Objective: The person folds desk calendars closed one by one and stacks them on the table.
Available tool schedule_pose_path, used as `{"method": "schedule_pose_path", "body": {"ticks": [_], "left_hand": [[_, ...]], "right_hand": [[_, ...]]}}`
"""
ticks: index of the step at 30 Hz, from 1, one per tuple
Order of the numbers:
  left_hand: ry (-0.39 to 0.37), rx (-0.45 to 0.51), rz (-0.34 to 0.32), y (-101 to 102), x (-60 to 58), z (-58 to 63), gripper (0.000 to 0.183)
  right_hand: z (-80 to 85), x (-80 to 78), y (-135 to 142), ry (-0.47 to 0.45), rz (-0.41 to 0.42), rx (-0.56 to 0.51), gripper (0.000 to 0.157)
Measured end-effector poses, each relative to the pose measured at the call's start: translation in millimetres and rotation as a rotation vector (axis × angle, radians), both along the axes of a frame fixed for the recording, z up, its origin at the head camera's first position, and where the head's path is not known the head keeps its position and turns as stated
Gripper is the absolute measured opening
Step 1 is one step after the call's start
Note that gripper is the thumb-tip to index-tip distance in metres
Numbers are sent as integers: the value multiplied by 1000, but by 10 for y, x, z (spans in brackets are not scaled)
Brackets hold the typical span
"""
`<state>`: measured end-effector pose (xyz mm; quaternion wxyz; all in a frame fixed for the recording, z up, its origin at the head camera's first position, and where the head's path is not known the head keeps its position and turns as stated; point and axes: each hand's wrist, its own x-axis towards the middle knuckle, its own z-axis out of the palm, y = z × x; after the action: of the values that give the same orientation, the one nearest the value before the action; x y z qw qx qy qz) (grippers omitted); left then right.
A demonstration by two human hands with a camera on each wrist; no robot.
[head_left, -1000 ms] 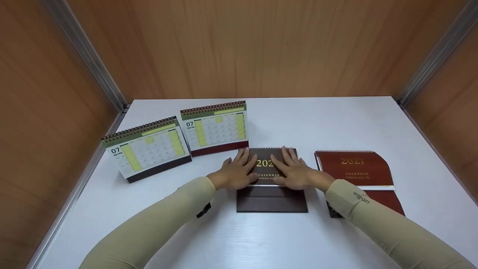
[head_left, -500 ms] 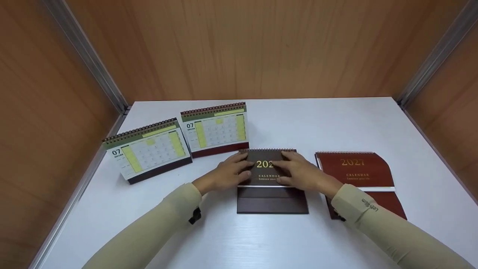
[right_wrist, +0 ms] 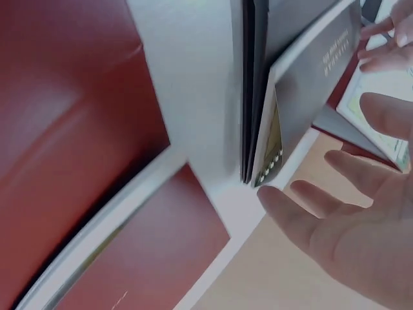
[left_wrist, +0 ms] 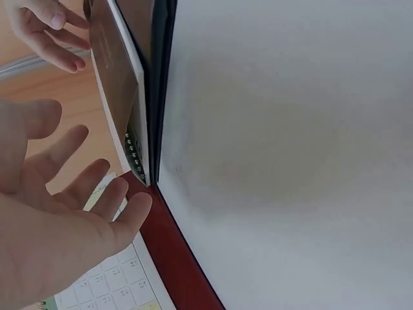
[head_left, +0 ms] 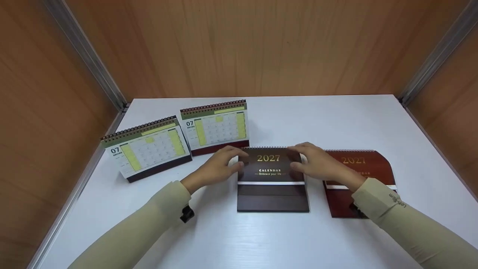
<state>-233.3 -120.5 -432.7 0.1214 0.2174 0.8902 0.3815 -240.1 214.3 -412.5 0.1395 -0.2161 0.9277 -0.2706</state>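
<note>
The head camera looks forward and down across the bench (head_left: 317, 123) from farthest back. Both wrist cameras sit close and low, turned sideways — left fingers (left_wrist: 133, 216) near nine o'clock, right fingers (right_wrist: 288, 213) past three. All share the dark calendar (head_left: 270, 164) — ten o'clock left, two right.

We saw the right hand (right_wrist: 362, 236), loosely curved, by a corner of the dark calendar (right_wrist: 313, 90), contact unclear, the left hand (right_wrist: 393, 57) near its far side, and a red calendar (right_wrist: 64, 103) on the white table (right_wrist: 193, 77).
</note>
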Motion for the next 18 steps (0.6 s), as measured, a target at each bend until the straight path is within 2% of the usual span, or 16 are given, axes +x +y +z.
{"method": "schedule_pose_path", "body": {"ticks": [3, 9, 14, 18], "left_hand": [[-61, 40, 68, -26, 15, 15, 39], [-233, 121, 167, -50, 51, 37, 51], [-419, 244, 209, -89, 75, 48, 57], [-528, 329, 224, -112, 76, 49, 63]], "right_hand": [[57, -27, 88, -101, -48, -68, 68], [150, -31, 245, -450, -179, -323, 83], [158, -10, 338, -665, -269, -513, 86], [121, 9, 390, -776, -316, -631, 83]]}}
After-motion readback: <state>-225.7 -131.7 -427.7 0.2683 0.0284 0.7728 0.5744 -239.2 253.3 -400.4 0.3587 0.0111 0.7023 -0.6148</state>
